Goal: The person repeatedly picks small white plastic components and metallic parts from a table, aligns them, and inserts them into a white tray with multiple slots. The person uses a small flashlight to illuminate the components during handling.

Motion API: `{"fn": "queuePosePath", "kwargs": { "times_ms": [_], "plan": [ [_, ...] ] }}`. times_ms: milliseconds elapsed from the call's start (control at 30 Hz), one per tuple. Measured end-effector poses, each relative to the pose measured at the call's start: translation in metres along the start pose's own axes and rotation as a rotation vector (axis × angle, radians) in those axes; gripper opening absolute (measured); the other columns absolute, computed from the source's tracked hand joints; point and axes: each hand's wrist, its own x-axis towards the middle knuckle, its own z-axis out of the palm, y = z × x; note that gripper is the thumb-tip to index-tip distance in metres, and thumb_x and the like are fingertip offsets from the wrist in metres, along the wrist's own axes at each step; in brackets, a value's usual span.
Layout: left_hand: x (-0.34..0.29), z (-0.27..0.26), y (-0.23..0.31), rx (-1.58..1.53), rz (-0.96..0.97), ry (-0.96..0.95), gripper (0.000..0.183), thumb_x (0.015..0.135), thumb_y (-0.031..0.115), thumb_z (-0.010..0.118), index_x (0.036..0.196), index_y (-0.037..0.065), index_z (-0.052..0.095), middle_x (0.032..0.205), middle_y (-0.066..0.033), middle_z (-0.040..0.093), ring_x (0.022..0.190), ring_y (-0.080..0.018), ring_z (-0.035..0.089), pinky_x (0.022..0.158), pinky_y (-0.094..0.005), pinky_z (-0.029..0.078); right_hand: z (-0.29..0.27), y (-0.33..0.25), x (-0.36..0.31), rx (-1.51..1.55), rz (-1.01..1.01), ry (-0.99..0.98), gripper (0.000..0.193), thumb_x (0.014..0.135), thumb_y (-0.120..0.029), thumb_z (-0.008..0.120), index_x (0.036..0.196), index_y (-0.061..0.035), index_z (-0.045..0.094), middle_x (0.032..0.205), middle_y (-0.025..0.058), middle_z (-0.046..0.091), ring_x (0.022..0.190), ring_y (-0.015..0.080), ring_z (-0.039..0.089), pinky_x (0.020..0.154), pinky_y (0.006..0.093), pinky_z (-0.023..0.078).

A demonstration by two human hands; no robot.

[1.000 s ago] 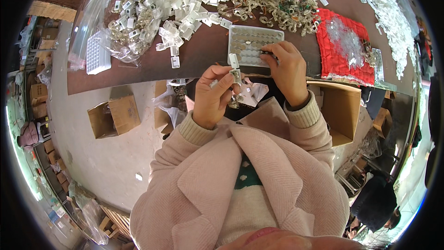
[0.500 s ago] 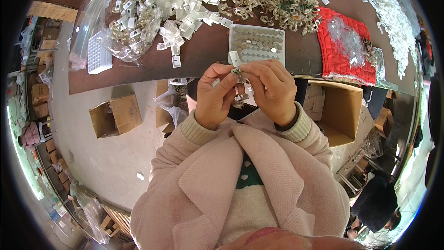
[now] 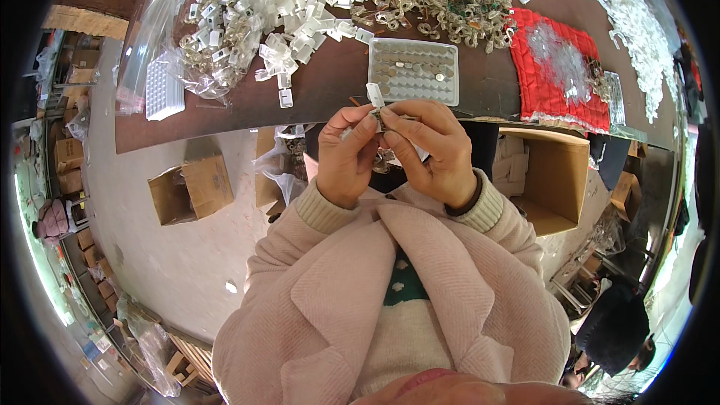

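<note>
My left hand (image 3: 346, 156) and my right hand (image 3: 436, 151) meet in front of the table's near edge, both closed in a fingertip pinch. A small white plastic housing (image 3: 375, 94) sticks up between the fingertips. Just below it is a small electronic part, mostly hidden by my fingers. A coiled clear wire bundle (image 3: 383, 160) hangs beneath, between my hands. Right behind my hands stands a translucent compartment tray (image 3: 456, 67) with round silver discs like button cells (image 3: 440, 76) in some of its wells.
On the brown table (image 3: 240, 116) lie a heap of white housings (image 3: 300, 30), a pile of clear wire coils (image 3: 442, 0), a bag of assembled pieces (image 3: 217, 52), a white stack of trays (image 3: 163, 90) and a red cloth (image 3: 525, 67). Cardboard boxes (image 3: 206, 187) stand on the floor.
My right hand has shifted slightly left, its fingertips now closer to my left fingers. The white housing has tilted a little left. The view has shifted slightly.
</note>
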Motion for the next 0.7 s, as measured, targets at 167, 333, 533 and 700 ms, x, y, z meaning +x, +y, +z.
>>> {"fn": "queuePosePath", "kwargs": {
  "times_ms": [167, 333, 533, 700],
  "plan": [
    [0.002, -0.008, 0.0, -0.127, -0.018, -0.136, 0.015, 0.097, 0.004, 0.063, 0.112, 0.0, 0.065, 0.101, -0.0092, 0.07, 0.081, -0.0152, 0.068, 0.072, -0.0273, 0.059, 0.001, 0.004, -0.008, 0.154, 0.105, -0.024, 0.025, 0.088, -0.002, 0.072, 0.112, 0.001, 0.072, 0.11, 0.0153, 0.067, 0.092, 0.0257, 0.067, 0.08, 0.0325, 0.055],
    [0.006, -0.012, 0.007, -0.166, -0.098, -0.152, 0.018, 0.099, 0.01, 0.063, 0.115, 0.001, 0.064, 0.1, -0.0095, 0.07, 0.08, -0.0154, 0.068, 0.07, -0.0269, 0.058, 0.005, 0.0, -0.007, 0.149, 0.098, -0.003, 0.025, 0.092, -0.003, 0.068, 0.116, 0.0019, 0.071, 0.109, 0.0152, 0.067, 0.093, 0.0208, 0.068, 0.078, 0.0291, 0.055],
    [0.0, -0.002, 0.009, -0.117, -0.189, -0.155, 0.02, 0.098, 0.012, 0.063, 0.115, 0.001, 0.062, 0.099, -0.0096, 0.07, 0.071, -0.0113, 0.061, 0.063, -0.0229, 0.05, 0.002, 0.011, 0.011, 0.835, 0.748, 0.006, 0.021, 0.096, -0.007, 0.065, 0.115, 0.0025, 0.068, 0.096, 0.006, 0.071, 0.084, 0.0081, 0.065, 0.076, 0.0217, 0.051],
    [-0.001, 0.002, 0.004, -0.063, -0.186, -0.035, 0.022, 0.097, 0.018, 0.064, 0.114, 0.004, 0.06, 0.096, -0.008, 0.069, 0.067, -0.0071, 0.055, 0.047, -0.0145, 0.038, 0.014, 0.008, 0.004, 0.485, 0.486, 0.234, 0.016, 0.088, 0.003, 0.072, 0.103, 0.0019, 0.069, 0.09, 0.0066, 0.073, 0.081, 0.0095, 0.067, 0.075, 0.0232, 0.054]
  ]
}}
